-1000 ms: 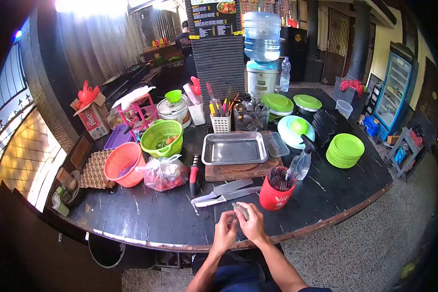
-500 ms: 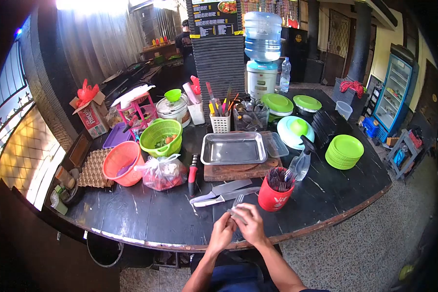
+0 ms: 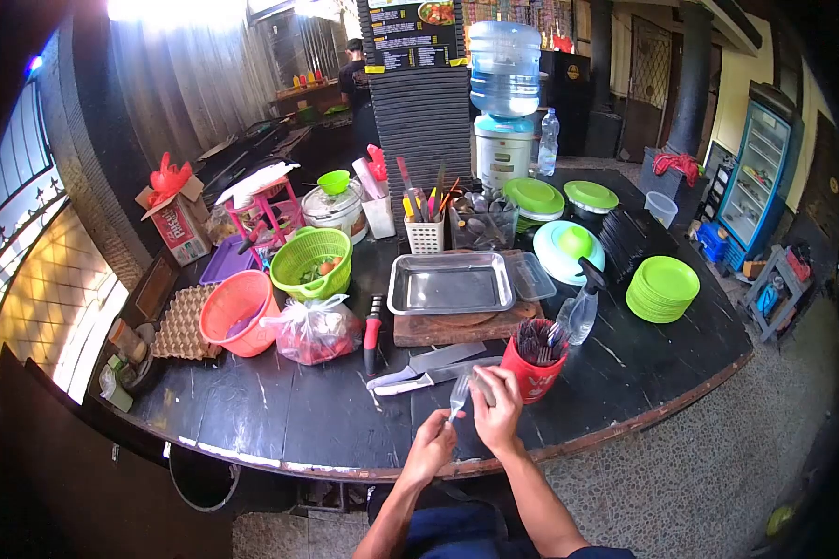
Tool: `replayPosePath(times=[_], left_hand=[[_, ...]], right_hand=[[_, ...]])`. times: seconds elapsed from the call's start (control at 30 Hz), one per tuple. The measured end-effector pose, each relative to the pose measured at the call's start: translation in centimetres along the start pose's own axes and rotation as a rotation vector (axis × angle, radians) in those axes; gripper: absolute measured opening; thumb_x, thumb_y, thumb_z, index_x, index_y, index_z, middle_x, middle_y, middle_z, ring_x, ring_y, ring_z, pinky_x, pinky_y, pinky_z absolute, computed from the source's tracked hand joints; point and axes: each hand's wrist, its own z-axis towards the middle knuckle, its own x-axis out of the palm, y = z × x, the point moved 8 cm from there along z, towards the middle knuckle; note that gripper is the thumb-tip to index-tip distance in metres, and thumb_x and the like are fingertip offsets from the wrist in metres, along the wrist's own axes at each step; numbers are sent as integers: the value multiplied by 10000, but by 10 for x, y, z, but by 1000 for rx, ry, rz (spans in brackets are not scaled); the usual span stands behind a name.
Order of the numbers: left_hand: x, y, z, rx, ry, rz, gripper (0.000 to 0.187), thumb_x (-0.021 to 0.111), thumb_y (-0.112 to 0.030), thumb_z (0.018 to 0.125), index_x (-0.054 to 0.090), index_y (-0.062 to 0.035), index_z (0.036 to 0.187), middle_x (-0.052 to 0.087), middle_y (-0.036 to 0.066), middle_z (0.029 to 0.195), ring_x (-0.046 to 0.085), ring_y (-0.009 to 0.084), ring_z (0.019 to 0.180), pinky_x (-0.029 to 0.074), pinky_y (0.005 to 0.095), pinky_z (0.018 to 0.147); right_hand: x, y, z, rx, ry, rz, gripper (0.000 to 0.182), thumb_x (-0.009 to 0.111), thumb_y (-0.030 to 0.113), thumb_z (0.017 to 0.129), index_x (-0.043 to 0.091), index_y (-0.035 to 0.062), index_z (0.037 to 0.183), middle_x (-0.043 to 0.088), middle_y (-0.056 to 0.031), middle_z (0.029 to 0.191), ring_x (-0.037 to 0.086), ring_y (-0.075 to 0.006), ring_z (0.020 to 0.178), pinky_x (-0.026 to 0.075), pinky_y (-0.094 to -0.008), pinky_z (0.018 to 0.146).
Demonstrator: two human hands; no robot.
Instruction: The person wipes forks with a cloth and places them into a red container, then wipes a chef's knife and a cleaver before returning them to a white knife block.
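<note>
Nearest to me, my left hand (image 3: pixel 430 449) is low over the near edge of the bench (image 3: pixel 298 410), its fingers clamped on the handle of a metal fork (image 3: pixel 459 393), tines pointing away from me. My right hand (image 3: pixel 500 410) is raised just to the right of the tines, its fingers curled around a greyish material (image 3: pixel 484 384), perhaps a folded cloth; too little shows to be sure. I cannot tell whether it touches the fork.

What has just changed: half a second ago my hands met around the fork; now they have parted, and its tines and neck show plainly. For the work in hand, I judge this means the left hand alone carries the fork.

Just beyond lie two pale-handled knives (image 3: pixel 449 355). Beside my right hand a red container (image 3: pixel 543 380) stands upright, packed with other forks (image 3: pixel 536 343). Farther on, a metal tray (image 3: pixel 450 284) rests on a wooden board (image 3: pixel 438 331), with a tied clear bag (image 3: pixel 317 335) to the left and a stack of green plates (image 3: pixel 663 284) well to the right. Behind these, a large water bottle (image 3: pixel 504 65) sits upside down on its dispenser (image 3: pixel 502 154), and deep in the background is a person in dark clothing (image 3: pixel 354 84)
</note>
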Motion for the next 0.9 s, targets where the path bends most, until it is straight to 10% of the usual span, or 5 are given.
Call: replayPosePath(times=[0.17, 0.53, 0.73, 0.9], left_hand=[[-15, 4, 9, 15, -148, -111, 167, 392, -161, 1128, 541, -154, 1201, 390, -93, 699, 323, 15, 530, 219, 215, 449], [-19, 4, 7, 96, -62, 15, 166, 444, -159, 1122, 580, -65, 1138, 374, -91, 698, 311, 17, 568, 260, 222, 485], [-21, 3, 5, 72, -38, 73, 203, 409, -167, 1132, 580, -68, 1088, 374, -79, 676, 297, 26, 535, 228, 229, 471], [-34, 12, 17, 319, -38, 454, 176, 422, -100, 1110, 551, -48, 1002, 416, -53, 683, 342, 54, 578, 286, 259, 517]], right_hand=[[31, 16, -31, -66, 341, 117, 412, 793, 16, 819, 709, 64, 1219, 649, -130, 1131, 674, -322, 1028, 569, -421, 856], [17, -4, -11, 16, 40, -24, 271, 757, 30, 876, 688, 35, 1138, 663, -164, 1052, 688, -336, 941, 563, -415, 794], [31, -76, -30, 557, 126, 441, 229, 662, 215, 1033, 682, 9, 1129, 715, -17, 896, 651, -89, 804, 538, -297, 708], [42, -60, -37, 854, 253, 843, 204, 641, 236, 1051, 681, 41, 1098, 696, 11, 957, 627, -43, 824, 525, -229, 725]])
